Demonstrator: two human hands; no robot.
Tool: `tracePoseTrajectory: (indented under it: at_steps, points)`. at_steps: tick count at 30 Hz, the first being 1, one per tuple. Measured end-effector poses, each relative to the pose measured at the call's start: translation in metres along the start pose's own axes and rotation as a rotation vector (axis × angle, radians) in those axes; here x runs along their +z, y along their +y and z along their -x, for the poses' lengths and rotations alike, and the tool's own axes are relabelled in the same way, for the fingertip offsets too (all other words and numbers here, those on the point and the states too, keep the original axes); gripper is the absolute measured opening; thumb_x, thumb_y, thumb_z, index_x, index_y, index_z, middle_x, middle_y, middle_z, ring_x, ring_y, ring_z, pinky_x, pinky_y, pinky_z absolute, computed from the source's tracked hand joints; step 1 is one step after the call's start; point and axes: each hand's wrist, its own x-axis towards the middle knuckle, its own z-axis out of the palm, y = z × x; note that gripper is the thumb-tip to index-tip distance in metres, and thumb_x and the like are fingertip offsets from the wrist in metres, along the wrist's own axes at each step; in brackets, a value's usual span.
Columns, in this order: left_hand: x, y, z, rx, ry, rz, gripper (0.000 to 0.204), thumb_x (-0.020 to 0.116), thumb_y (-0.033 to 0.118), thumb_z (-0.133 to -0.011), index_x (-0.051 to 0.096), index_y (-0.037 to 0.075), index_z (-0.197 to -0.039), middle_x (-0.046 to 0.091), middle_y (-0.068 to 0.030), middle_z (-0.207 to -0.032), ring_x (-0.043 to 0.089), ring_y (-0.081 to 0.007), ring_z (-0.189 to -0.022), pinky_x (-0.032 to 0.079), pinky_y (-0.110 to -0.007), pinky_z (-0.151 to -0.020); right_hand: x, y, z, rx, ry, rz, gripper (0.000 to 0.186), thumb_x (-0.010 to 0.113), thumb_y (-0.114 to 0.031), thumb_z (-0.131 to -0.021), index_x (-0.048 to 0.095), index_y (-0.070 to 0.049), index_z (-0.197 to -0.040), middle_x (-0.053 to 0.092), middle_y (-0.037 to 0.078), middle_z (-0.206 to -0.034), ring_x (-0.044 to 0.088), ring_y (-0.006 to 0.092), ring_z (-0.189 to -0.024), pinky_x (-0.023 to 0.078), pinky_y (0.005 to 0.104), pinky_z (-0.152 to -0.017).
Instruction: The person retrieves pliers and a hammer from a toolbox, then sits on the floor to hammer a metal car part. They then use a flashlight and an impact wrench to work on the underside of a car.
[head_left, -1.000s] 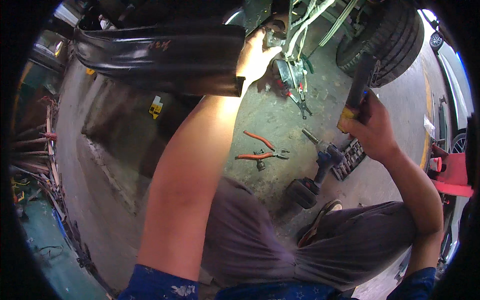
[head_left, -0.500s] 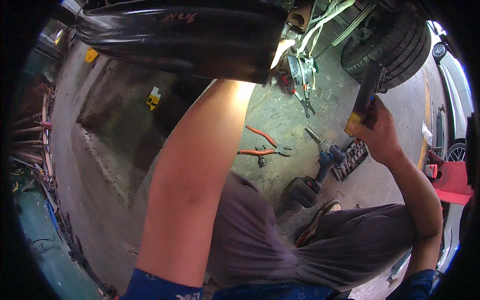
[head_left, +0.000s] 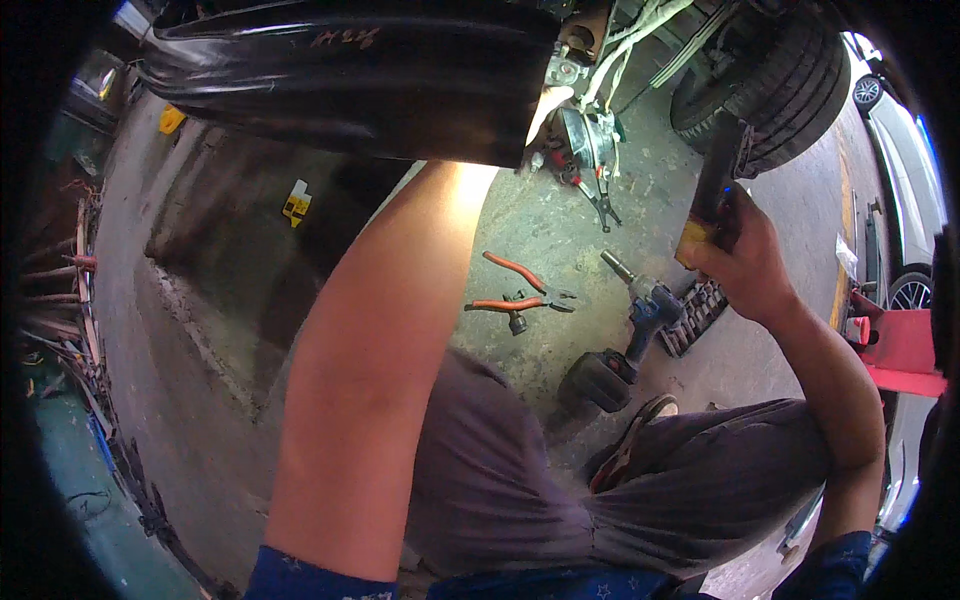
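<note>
My left forearm reaches up behind a glossy black curved panel (head_left: 350,80). Only a lit bit of my left hand (head_left: 549,108) shows past the panel's edge, beside a metal part; what its fingers do is hidden. My right hand (head_left: 745,260) is closed round the yellow-and-black handle of a work light (head_left: 716,175), held up at the right in front of a tyre. Bright light falls on my left wrist and the panel's lower corner. Pale cables (head_left: 630,42) hang close to the left hand.
Orange-handled pliers (head_left: 515,304), a cordless impact wrench (head_left: 640,320) and a socket set (head_left: 695,318) lie on the concrete floor. Red-handled pliers (head_left: 598,200) are farther off. A tyre (head_left: 790,95) stands at the right; a red metal piece (head_left: 900,345) is beyond my right arm.
The whole view has shifted slightly, so things sit a little farther left. Both hands keep their places, the right still gripping the work light.
</note>
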Motion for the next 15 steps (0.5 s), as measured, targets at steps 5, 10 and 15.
tracePoseTrajectory:
  at_steps: [5, 10, 15]
  points:
    - [0.002, 0.020, -0.001, 0.032, -0.046, 0.274, 0.039, 0.078, 0.034, -0.083, 0.063, 0.002, -0.098, 0.073, -0.0109, -0.092, 0.070, -0.0210, -0.081, 0.054, -0.034, -0.074, 0.001, 0.009, 0.000, -0.043, -0.013, -0.029, 0.047, 0.077, -0.013, -0.077, 0.048, -0.002, -0.112, 0.059, 0.005, -0.090, 0.058, 0.0099, -0.070, 0.049, 0.0260, -0.058]
    - [0.021, 0.010, 0.004, -0.004, 0.140, 0.114, 0.048, 0.085, 0.043, -0.074, 0.060, 0.004, -0.086, 0.069, -0.0079, -0.077, 0.064, -0.0170, -0.068, 0.051, -0.034, -0.067, 0.002, 0.000, 0.002, -0.031, 0.014, -0.066, 0.042, 0.077, -0.011, -0.076, 0.052, -0.001, -0.108, 0.060, 0.004, -0.088, 0.058, 0.0091, -0.076, 0.051, 0.0280, -0.067]
    - [0.036, 0.022, 0.017, -0.088, 0.373, 0.381, 0.044, 0.084, 0.039, -0.075, 0.059, 0.003, -0.082, 0.064, -0.0069, -0.070, 0.060, -0.0142, -0.063, 0.050, -0.032, -0.061, -0.002, 0.001, -0.002, -0.048, 0.018, -0.028, 0.043, 0.078, -0.013, -0.076, 0.051, 0.000, -0.106, 0.062, 0.007, -0.090, 0.058, 0.0095, -0.077, 0.051, 0.0287, -0.068]
